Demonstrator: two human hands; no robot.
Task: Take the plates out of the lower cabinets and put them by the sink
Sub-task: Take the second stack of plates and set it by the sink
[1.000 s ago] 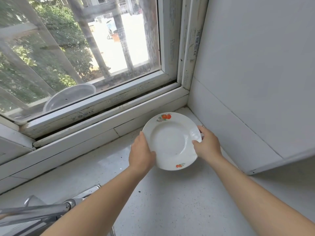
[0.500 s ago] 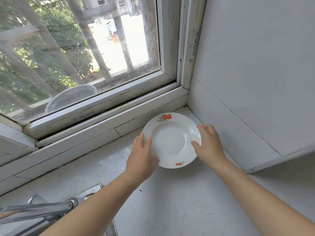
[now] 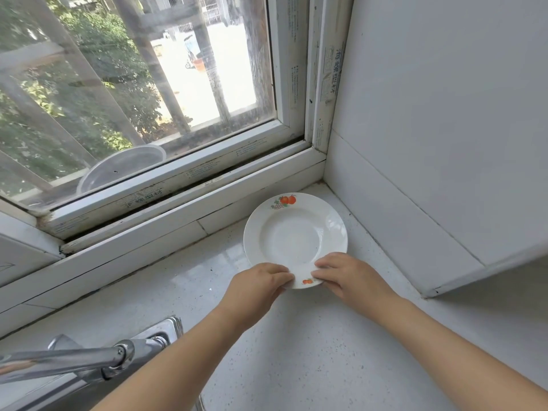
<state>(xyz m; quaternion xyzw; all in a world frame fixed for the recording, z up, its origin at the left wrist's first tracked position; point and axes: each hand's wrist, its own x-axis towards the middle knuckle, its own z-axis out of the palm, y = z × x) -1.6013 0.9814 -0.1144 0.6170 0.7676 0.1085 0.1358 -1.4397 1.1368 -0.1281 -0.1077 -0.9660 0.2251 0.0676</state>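
Observation:
A white deep plate (image 3: 293, 238) with orange fruit prints on its rim lies flat on the speckled counter (image 3: 311, 357), in the corner under the window. My left hand (image 3: 255, 287) and my right hand (image 3: 350, 277) are side by side at the plate's near edge. The fingertips of both grip the rim on either side of the small orange print. No other plates are in view.
A chrome faucet (image 3: 74, 360) reaches in from the lower left, over the sink's edge (image 3: 169, 326). The window sill (image 3: 184, 215) runs behind the plate, and a tiled wall (image 3: 415, 188) closes the right side. A clear plastic bowl (image 3: 118, 170) sits outside the glass.
The plate came down from a tilted hold onto the counter in the corner. Both hands slid from its left and right sides to its near edge.

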